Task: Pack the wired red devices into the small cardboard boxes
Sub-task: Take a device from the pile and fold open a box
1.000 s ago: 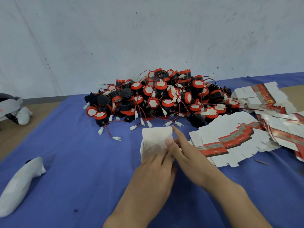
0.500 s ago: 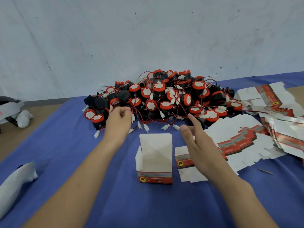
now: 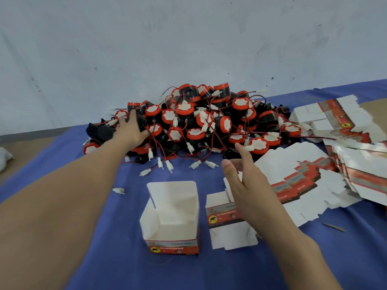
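A big pile of wired red devices (image 3: 201, 124), red and black with white connectors, lies on the blue cloth against the wall. My left hand (image 3: 130, 131) reaches into the pile's left side, its fingers and thumb round one black-bodied wired red device (image 3: 140, 122). In front of me stands a small cardboard box (image 3: 173, 245) with its top open and nothing visible inside. Just right of it lies a flattened box (image 3: 222, 215). My right hand (image 3: 245, 185) hovers over that flat box with straight fingers and holds nothing.
Fanned stacks of flat unfolded boxes (image 3: 293, 172) cover the right side, with more of them at the far right (image 3: 335, 116). A loose white connector (image 3: 118, 190) lies left of the open box. The blue cloth (image 3: 62, 164) ends at bare table on the left.
My left hand has moved from the pile's near edge deeper into its left side and closed on a device. My right hand has stayed over the flat box.
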Available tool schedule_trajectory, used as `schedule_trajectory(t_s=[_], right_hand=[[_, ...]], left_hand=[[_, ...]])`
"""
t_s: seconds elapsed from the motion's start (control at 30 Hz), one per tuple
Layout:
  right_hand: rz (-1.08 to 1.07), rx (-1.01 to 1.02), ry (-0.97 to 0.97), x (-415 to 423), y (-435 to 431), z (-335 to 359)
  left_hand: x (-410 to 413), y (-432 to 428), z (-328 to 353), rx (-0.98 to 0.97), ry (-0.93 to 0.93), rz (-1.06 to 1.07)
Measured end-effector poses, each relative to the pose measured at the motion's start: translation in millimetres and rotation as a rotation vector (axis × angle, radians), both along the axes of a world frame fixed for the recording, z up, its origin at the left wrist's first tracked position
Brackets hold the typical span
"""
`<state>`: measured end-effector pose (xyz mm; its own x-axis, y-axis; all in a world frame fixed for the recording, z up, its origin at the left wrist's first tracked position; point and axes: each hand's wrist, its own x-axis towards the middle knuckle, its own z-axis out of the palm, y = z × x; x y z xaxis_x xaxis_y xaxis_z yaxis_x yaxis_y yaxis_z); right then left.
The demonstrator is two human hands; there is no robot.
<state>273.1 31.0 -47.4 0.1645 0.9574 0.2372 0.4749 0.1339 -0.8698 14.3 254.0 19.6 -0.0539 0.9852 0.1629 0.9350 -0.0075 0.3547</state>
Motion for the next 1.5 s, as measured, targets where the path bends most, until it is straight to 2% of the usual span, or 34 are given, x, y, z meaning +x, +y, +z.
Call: schedule_trajectory(t_s=[0.1, 0.27, 0.3, 0.37, 0.43, 0.5, 0.57, 0.67, 0.83, 0.93, 1.1, 1.2, 1.3, 1.4, 1.5], right_hand=[[-0.036, 0.025, 0.009, 9, 2, -4], [-0.076, 0.061, -0.009, 13, 1, -3], [-0.086, 0.074, -0.019, 13, 0, -3], [-0.106, 0.102, -0.019, 14, -3, -1], [-0.101, 0.124, 0.078, 14, -6, 5], [-0.072, 0.175, 0.203, 13, -9, 15], [-0.063, 0.275, 0.294, 11, -14, 29], [-0.037, 0.390, 0.401, 7, -30, 51], [0.206, 0.373, 0.557, -11, -56, 85], [0.300, 0.379, 0.533, -26, -67, 88], [0.181, 0.421, 0.585, -36, -69, 82], [0.095, 0.429, 0.626, -37, -68, 85], [0.061, 0.419, 0.716, -43, -66, 87], [0.126, 0.387, 0.872, -55, -64, 88], [0.191, 0.344, 1.002, -64, -64, 89]], left_hand=[[-1, 15, -4, 0.018, 0.041, 0.028], [3, 9, -4, 0.238, 0.087, 0.102], [6, 2, 1, 0.283, 0.034, 0.102], [14, -15, 20, 0.372, -0.187, 0.073], [27, -38, 46, 0.511, -0.397, -0.029], [45, -71, 75, 0.700, -0.468, -0.161], [63, -114, 98, 0.865, -0.381, -0.322], [80, -185, 107, 0.990, -0.101, -0.548], [94, -268, 81, 0.844, 0.130, -0.668], [95, -282, 65, 0.759, 0.174, -0.717], [91, -289, 48, 0.582, -0.231, -0.749], [88, -294, 36, 0.491, -0.345, -0.648], [86, -303, 27, 0.284, -0.530, -0.667], [83, -302, 28, 0.299, -0.668, -0.620], [73, -297, 31, 0.329, -0.689, -0.554]])
